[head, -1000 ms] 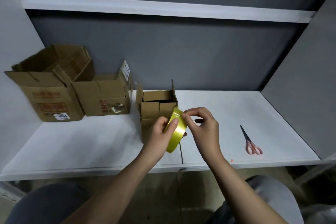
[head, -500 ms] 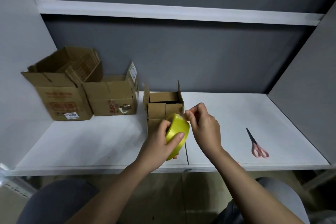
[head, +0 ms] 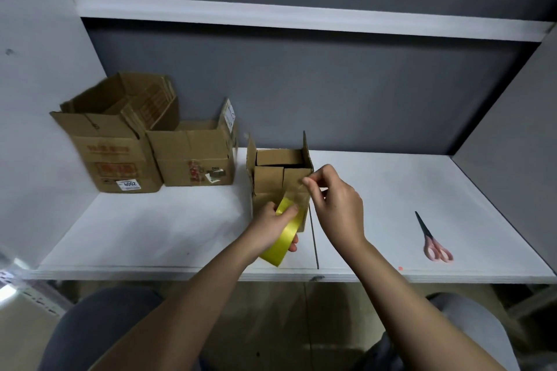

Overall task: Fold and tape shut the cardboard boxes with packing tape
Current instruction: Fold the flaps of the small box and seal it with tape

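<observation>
You pull tape off the roll in front of the small box.

The white table [head: 376,190] holds three open boxes. The small box [head: 278,181] stands in the middle, flaps up. Your left hand [head: 271,226] grips the yellow roll [head: 284,235] just before it. Your right hand [head: 337,205] pinches the tape end by the box's corner. Scissors [head: 432,239] lie to the right.

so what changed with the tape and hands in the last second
The right hand drew the tape's free end up and away from the yellow tape roll, leaving a clear strip stretched between them; the left hand lowered the roll. Both hands kept their holds. The small open cardboard box and pink-handled scissors stayed put.
</observation>
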Motion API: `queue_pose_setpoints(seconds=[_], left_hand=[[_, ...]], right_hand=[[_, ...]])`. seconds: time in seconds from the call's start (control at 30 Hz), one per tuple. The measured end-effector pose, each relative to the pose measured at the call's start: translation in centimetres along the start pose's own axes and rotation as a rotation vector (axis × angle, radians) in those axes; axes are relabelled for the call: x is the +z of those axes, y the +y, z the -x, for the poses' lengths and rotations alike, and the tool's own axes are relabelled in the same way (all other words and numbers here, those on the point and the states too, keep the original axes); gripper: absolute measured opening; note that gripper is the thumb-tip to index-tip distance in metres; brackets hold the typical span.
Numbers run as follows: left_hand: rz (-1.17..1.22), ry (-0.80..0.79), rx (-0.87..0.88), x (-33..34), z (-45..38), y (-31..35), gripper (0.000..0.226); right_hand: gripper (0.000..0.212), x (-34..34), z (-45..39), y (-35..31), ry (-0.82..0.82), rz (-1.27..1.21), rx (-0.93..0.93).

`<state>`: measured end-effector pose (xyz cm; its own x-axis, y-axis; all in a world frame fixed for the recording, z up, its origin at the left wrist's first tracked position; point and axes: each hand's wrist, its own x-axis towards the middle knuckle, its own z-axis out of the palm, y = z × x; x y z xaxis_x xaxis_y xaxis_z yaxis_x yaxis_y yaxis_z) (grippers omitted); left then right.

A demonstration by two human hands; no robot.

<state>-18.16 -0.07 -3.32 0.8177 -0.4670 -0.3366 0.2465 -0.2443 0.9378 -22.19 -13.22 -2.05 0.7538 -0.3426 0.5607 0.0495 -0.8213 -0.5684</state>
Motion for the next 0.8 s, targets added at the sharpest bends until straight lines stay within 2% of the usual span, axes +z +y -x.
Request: queue_pose_setpoints(seconds=[0.13,0.27,0.4,0.57,0.67,0.7,0.73,0.8], left_hand=[[0.056,-0.037,-0.063,0.2,-0.4,0.5,0.036],[0.192,-0.145,-0.125,0.1,0.2,0.8,0.038],[0.102,-0.200,0.051,0.3,2.2,0.6,0.032],[-0.091,-0.094,0.332,0.4,4.1,-0.6,0.018],[-0.414,0.062,0.429,-0.2,3.8,-2.0,0.041],[-0.445,0.088,0.423,-0.2,3.6,-2.1,0.042],[-0.393,0.088,0.394,-0.2,3.6,-1.9,0.037],[-0.132,0.056,0.302,0.1,3.5,-1.3,0.024]], right_hand=[[0.017,-0.5,-1.0,-0.3,-0.020,0.018,-0.049],[0.018,-0.8,-3.3,0.7,-0.149,-0.218,0.164],[0.024,-1.4,-4.7,1.8,-0.196,-0.388,0.305],[0.023,-1.8,-4.7,2.2,-0.168,-0.490,0.355],[0.023,-2.1,-4.4,2.0,-0.119,-0.495,0.299],[0.023,-2.1,-4.2,1.8,-0.096,-0.487,0.279],[0.023,-1.9,-4.0,1.5,-0.080,-0.484,0.264],[0.022,-1.6,-3.3,1.0,-0.060,-0.490,0.236]])
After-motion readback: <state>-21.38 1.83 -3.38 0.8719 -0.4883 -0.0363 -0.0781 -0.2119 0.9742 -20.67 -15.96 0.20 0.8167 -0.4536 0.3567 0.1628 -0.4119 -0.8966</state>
